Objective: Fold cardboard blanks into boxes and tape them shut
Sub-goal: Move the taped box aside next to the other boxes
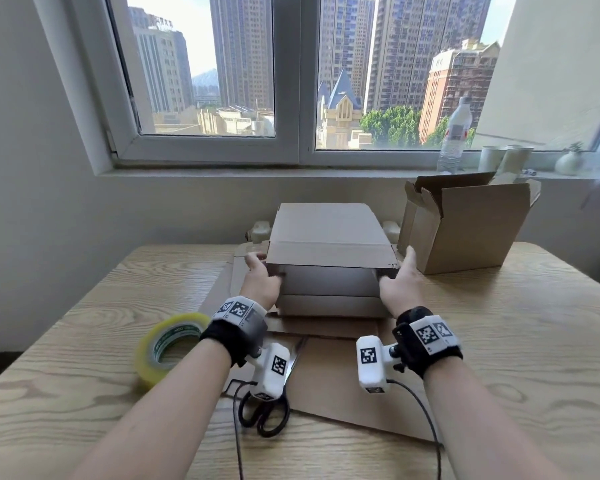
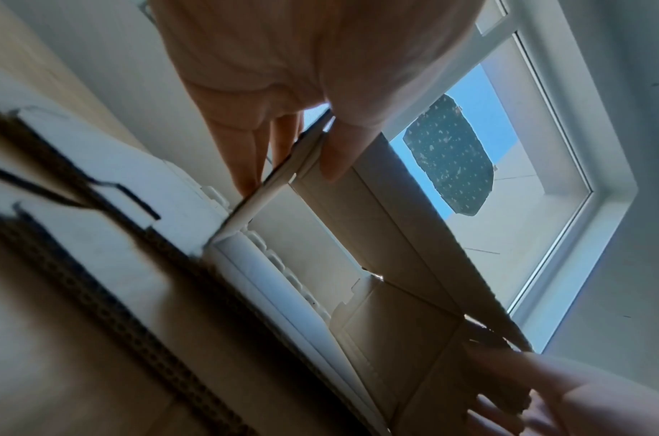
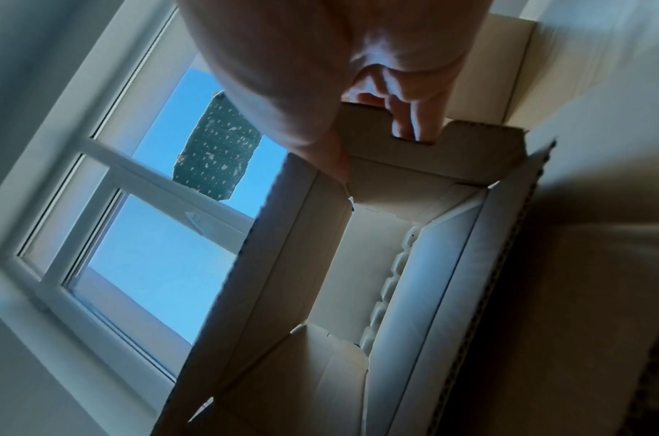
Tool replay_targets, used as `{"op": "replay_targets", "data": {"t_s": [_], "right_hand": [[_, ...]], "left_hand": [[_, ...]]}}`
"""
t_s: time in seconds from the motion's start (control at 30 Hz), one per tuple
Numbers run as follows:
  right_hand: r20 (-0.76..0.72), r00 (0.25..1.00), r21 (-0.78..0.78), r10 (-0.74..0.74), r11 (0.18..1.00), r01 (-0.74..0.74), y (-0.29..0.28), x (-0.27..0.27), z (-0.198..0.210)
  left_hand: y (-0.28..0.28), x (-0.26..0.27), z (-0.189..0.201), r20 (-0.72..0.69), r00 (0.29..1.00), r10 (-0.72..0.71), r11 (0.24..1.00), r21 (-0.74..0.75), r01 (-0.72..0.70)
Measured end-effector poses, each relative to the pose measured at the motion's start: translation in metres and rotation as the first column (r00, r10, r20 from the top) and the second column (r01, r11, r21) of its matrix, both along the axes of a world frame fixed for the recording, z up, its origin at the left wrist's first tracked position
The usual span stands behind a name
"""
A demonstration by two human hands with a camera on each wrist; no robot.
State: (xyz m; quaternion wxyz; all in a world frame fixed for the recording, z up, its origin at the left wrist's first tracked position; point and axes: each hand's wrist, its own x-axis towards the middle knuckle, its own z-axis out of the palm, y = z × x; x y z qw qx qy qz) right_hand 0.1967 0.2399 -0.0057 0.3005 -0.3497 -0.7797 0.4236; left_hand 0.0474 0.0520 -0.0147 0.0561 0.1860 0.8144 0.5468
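A half-folded brown cardboard box [image 1: 326, 233] stands mid-table with its lid tilted up toward the window. My left hand [image 1: 262, 271] pinches its left side wall [image 2: 275, 188], thumb inside and fingers outside. My right hand [image 1: 399, 270] grips the right side flap [image 3: 432, 159] the same way, its fingers [image 3: 413, 124] behind the notched edge. The box interior [image 3: 361, 253] is open toward me. A yellow-green tape roll [image 1: 168, 344] stands on edge left of my left wrist.
Flat cardboard blanks [image 1: 343, 375] lie under and in front of the box. Black-handled scissors [image 1: 267, 410] lie partly under my left wrist. A taller open box [image 1: 465, 230] stands at the right rear. A water bottle [image 1: 456, 133] and cups [image 1: 503, 157] sit on the window sill.
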Motion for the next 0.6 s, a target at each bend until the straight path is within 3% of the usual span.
{"op": "replay_targets", "data": {"t_s": [0.07,0.2,0.4,0.6], "right_hand": [[-0.026,0.999,-0.036,-0.035,0.999,0.034,0.003,0.001,-0.003],[-0.092,0.993,0.06,-0.07,0.995,0.076,-0.001,0.009,0.007],[-0.494,0.869,0.008,0.038,0.999,-0.039,-0.017,0.014,0.04],[-0.494,0.854,0.215,0.162,0.975,-0.06,-0.028,0.015,0.055]], "left_hand": [[0.001,-0.004,-0.009,-0.025,0.999,-0.045,0.998,0.032,0.046],[0.001,-0.006,-0.012,-0.149,0.989,-0.022,0.997,0.076,0.033],[-0.007,0.008,0.026,-0.237,0.971,-0.018,0.97,0.233,0.074],[-0.015,0.014,0.056,-0.281,0.958,0.056,0.973,0.233,0.011]]}}
